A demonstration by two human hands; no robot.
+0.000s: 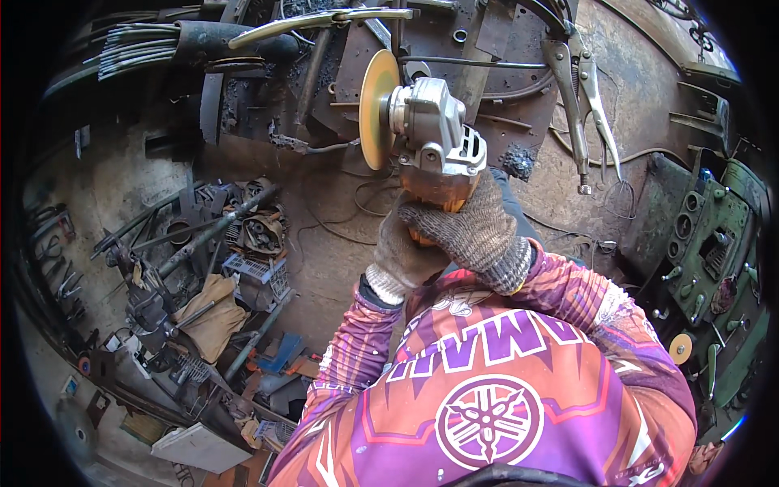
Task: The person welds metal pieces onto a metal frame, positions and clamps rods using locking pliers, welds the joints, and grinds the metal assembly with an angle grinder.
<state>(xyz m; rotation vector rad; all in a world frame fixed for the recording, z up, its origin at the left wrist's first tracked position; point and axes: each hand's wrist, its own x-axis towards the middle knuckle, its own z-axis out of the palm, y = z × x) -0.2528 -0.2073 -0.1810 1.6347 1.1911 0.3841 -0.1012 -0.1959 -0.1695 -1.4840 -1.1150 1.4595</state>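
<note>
Both of my gloved hands are wrapped round the orange body of an angle grinder point(430, 118). My left hand point(399, 253) closes on it from the left and below. Across its rear end lies my right hand point(480, 231), fingers curled over the body. The grinder points away from me, its yellowish disc point(376, 109) standing edge-up on the left of the metal gear head. Just beyond the disc is a cluttered metal worktop point(349, 77); contact between the two cannot be made out. The grinder's switch is hidden under the gloves.
Locking pliers point(578, 105) grip at the worktop's right edge. A bundle of rods point(138, 50) and a long curved strip point(320, 23) lie at the far left. Scrap and a crate point(260, 276) stand left on the floor. At right is a green machine point(710, 235). Cables point(345, 235) cross the floor.
</note>
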